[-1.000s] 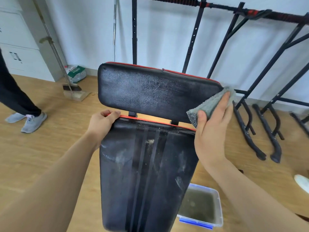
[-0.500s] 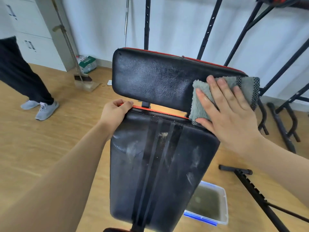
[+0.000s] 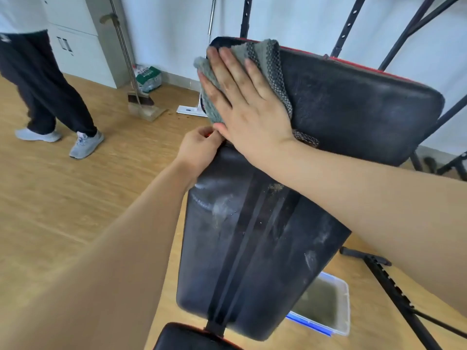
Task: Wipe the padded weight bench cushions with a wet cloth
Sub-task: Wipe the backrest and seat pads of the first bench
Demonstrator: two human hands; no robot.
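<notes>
Right hand (image 3: 249, 102) is flat, fingers spread wide, pressing the grey cloth (image 3: 267, 64) against the upper cushion (image 3: 353, 109), at that cushion's left end. The cloth sits trapped between palm and pad; it pokes out above the fingertips at the cushion's top edge, runs down the right side of the hand as a checked border, and a small corner shows below the wrist. No pinch here: the grip is an open palm holding the cloth by pressure alone.

Left hand (image 3: 199, 147) is just below and left of the right hand, almost touching it, curled narrow around the top left corner of the lower cushion (image 3: 252, 248), where a bit of red trim shows between the fingers. So both hands meet at the gap between the two pads, with the right forearm crossing over the lower cushion.

That lower cushion is streaked with pale dusty smears and specks, with two dark stripes running down its length. The upper cushion looks scuffed too, and has a red edge along the top. A third pad (image 3: 192, 337) peeks in at the bottom edge.

On the wooden floor (image 3: 63, 198), beside the bench's lower right, stands a clear tub (image 3: 328, 306) of murky water. Far left, another person's legs (image 3: 50, 92) and grey shoes; a broom (image 3: 137, 97) leans by the wall, black rack bars (image 3: 348, 24) behind.
</notes>
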